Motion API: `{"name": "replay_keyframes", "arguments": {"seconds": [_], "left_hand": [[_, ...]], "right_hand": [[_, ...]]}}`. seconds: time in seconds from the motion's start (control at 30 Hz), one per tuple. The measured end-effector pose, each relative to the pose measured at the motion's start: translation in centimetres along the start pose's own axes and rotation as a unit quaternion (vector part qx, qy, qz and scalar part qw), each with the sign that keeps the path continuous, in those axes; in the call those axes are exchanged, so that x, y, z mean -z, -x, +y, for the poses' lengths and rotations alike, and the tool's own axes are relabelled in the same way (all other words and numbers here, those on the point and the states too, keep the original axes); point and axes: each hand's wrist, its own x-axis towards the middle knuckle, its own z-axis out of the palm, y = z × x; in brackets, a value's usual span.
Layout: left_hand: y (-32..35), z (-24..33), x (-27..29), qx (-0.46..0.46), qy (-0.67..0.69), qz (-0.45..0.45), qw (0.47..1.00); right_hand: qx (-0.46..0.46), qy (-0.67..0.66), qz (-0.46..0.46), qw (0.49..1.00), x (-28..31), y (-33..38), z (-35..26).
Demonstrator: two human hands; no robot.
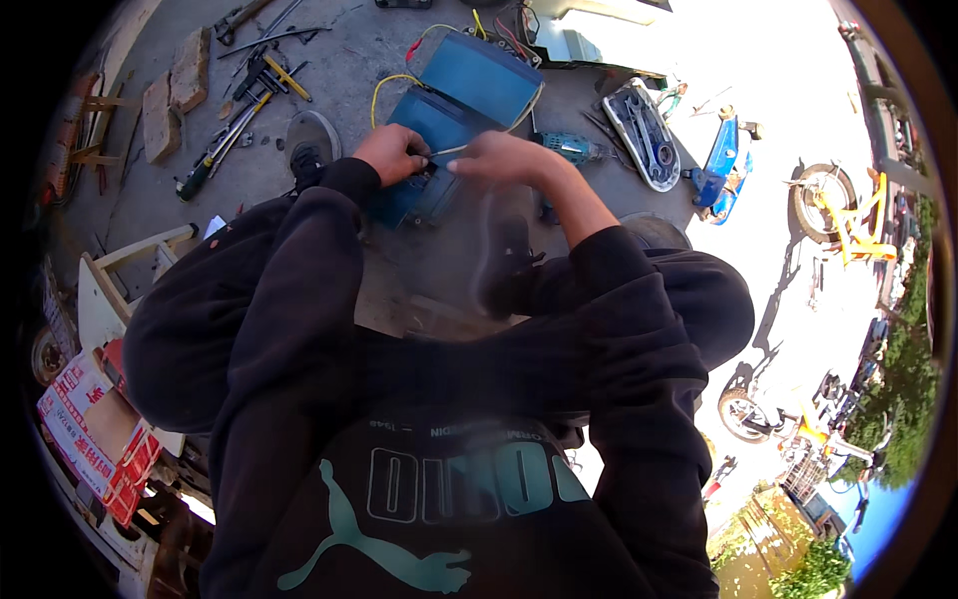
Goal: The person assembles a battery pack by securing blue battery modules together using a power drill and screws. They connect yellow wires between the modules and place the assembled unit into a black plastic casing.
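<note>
Item: blue battery pack (429, 150) on the floor, directly under our fingers. Our left hand (391, 152) and right hand (504, 157) pinch a thin wire (449, 150) between them. Risk: a slip could short its terminals.

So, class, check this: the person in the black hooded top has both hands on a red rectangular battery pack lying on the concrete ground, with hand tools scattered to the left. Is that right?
Not quite: the rectangular battery pack is blue, not red, as the head view shows. The rest stands: the left hand and right hand are both at it on the concrete ground, with the scattered hand tools to the left.
</note>
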Motion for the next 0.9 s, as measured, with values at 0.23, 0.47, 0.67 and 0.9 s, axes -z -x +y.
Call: {"name": "replay_keyframes", "arguments": {"seconds": [0.23, 0.47, 0.67, 0.9], "left_hand": [[1.3, 0.6, 0.3, 0.023, 0.046, 0.037, 0.998], [3.0, 0.6, -0.3, 0.111, 0.303, 0.090, 0.942], [6.0, 3.5, -3.5, 0.081, 0.069, 0.392, 0.914], [6.1, 4.7, -6.2, 0.035, -0.087, 0.345, 0.934]], "right_hand": [[-0.048, 0.389, -0.057, 0.918, 13.4, 6.9, 4.6], [-0.086, 0.241, 0.137, 0.957, -2.9, -2.6, 16.2], [-0.131, 0.368, 0.306, 0.868, -8.9, -5.8, 17.0], [-0.175, 0.261, 0.284, 0.906, -7.4, -1.7, 12.0]]}}
